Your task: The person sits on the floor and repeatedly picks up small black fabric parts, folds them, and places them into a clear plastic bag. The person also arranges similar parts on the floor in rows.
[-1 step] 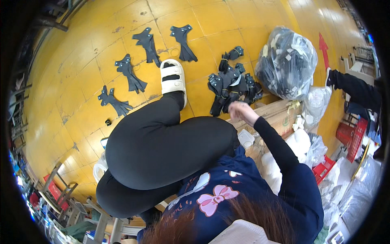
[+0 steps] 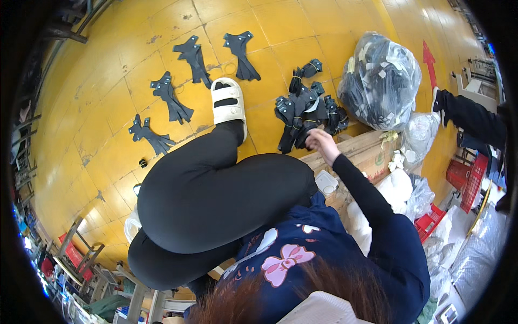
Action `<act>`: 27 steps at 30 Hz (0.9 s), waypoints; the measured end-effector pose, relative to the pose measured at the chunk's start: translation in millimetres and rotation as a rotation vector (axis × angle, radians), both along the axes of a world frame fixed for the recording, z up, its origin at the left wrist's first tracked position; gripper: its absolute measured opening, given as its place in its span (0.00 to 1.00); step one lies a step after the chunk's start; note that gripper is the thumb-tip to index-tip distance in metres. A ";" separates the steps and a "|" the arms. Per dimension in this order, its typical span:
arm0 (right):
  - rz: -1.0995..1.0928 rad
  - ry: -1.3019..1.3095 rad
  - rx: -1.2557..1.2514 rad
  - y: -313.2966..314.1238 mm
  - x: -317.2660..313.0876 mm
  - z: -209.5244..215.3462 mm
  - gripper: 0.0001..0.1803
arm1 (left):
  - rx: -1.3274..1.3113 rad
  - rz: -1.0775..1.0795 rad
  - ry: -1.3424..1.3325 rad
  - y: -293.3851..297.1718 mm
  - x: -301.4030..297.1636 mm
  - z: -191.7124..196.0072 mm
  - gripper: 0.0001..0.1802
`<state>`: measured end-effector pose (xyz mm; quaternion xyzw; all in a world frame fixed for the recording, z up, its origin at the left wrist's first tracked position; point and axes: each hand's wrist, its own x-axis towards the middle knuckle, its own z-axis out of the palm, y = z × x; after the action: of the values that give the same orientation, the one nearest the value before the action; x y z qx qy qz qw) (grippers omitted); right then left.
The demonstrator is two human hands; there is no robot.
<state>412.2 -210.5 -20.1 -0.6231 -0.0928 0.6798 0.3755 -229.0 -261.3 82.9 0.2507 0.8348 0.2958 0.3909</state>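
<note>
I am crouched over a yellow tiled floor [image 2: 108, 81]. My right hand [image 2: 319, 141] reaches forward in a black sleeve, its fingers curled on a dark piece at the near edge of a heap of dark cut pieces [image 2: 305, 105]. Several similar dark pieces lie spread singly on the floor to the left, one [image 2: 191, 56] at the far side and one [image 2: 150, 136] nearer me. My foot in a white sandal [image 2: 229, 103] rests between them and the heap. My left hand is hidden behind my legs and body.
A clear plastic bag [image 2: 383, 78] stuffed with dark pieces stands right of the heap. A cardboard box [image 2: 364, 156] and white bags [image 2: 396, 186] lie under my arm. Red crates [image 2: 467, 181] and another person's dark sleeve [image 2: 472, 116] are at the right. A red arrow [image 2: 429, 59] marks the floor.
</note>
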 end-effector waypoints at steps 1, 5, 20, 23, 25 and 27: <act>-0.123 -0.350 -0.141 -10.2 2.9 -28.3 0.11 | -0.003 -0.015 -0.025 5.0 7.9 3.0 0.17; -0.050 -0.632 -0.238 0.7 -9.3 -85.6 0.30 | 0.006 -0.036 -0.064 15.6 19.1 27.3 0.18; -0.773 -0.256 -0.224 33.7 1.0 -62.9 0.14 | -0.016 -0.347 -0.164 68.1 -0.6 88.7 0.22; -0.706 0.046 -0.228 22.3 30.5 -55.6 0.10 | -0.078 -0.546 -0.086 108.4 6.6 110.2 0.23; -0.689 0.026 -0.201 40.6 20.1 -33.7 0.14 | -0.021 -0.618 -0.045 111.0 4.0 122.4 0.23; -0.671 -0.046 -0.159 36.9 15.5 -38.3 0.11 | -0.049 -0.664 -0.016 129.0 26.2 147.4 0.24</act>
<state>427.7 -173.5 -58.4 -0.6615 0.1622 0.5090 0.5263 -202.8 -132.2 230.3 0.4972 0.7112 0.1341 0.4785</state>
